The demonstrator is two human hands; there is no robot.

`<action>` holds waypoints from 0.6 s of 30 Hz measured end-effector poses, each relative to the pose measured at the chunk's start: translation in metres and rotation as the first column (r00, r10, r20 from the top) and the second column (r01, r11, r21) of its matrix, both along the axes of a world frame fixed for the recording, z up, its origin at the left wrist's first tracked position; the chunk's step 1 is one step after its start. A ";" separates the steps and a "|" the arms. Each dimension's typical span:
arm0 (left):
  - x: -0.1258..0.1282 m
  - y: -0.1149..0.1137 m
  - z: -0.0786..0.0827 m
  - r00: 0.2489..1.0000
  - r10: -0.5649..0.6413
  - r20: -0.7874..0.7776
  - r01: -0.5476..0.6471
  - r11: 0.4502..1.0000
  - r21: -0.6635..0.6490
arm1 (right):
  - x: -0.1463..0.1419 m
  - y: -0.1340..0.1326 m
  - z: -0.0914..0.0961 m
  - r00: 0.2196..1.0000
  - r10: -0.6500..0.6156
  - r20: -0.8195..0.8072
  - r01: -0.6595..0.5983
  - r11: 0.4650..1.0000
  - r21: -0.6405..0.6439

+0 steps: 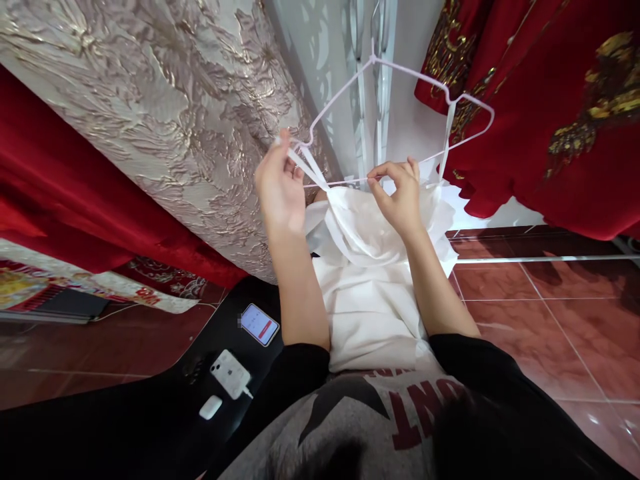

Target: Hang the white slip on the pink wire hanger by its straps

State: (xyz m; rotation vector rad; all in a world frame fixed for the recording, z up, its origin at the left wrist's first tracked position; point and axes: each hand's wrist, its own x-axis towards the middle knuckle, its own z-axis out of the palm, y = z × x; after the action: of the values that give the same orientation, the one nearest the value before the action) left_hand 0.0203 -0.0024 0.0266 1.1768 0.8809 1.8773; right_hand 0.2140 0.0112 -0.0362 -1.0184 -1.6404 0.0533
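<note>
A white garment [373,293] with thin straps hangs in front of me from a pale wire hanger [400,73]. My left hand [280,183] is closed around one strap at the hanger's left end. At the hanger's bottom bar, near the middle, my right hand [400,197] pinches the garment's top edge. The other strap [445,143] is looped over the hanger's right shoulder.
An embossed cream and gold fabric [165,100] hangs at the left over red cloth [75,213]. Red garments with gold embroidery [560,113] hang at the right. A black surface [165,413] below holds two phones [260,325] and an earbud case [211,407]. The floor [540,313] is red tile.
</note>
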 end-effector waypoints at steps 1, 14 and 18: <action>-0.011 0.001 -0.002 0.998 -0.029 0.060 0.030 0.999 -0.015 | -0.001 0.000 0.000 1.000 0.000 -0.001 0.000 1.000 0.001; 0.011 0.017 -0.073 0.888 0.194 0.418 -0.140 0.978 -0.156 | -0.005 -0.001 -0.003 0.998 0.060 0.004 -0.060 0.998 0.001; 0.049 0.006 -0.060 0.929 -0.125 0.349 0.169 0.981 -0.098 | -0.004 -0.007 0.003 0.989 0.138 0.058 -0.138 0.990 0.004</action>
State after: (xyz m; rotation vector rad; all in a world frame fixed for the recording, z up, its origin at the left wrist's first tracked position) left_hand 0.0696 0.0034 -0.0336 0.7849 0.6857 1.8023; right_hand 0.2098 0.0040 -0.0335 -0.9065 -1.7607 0.1110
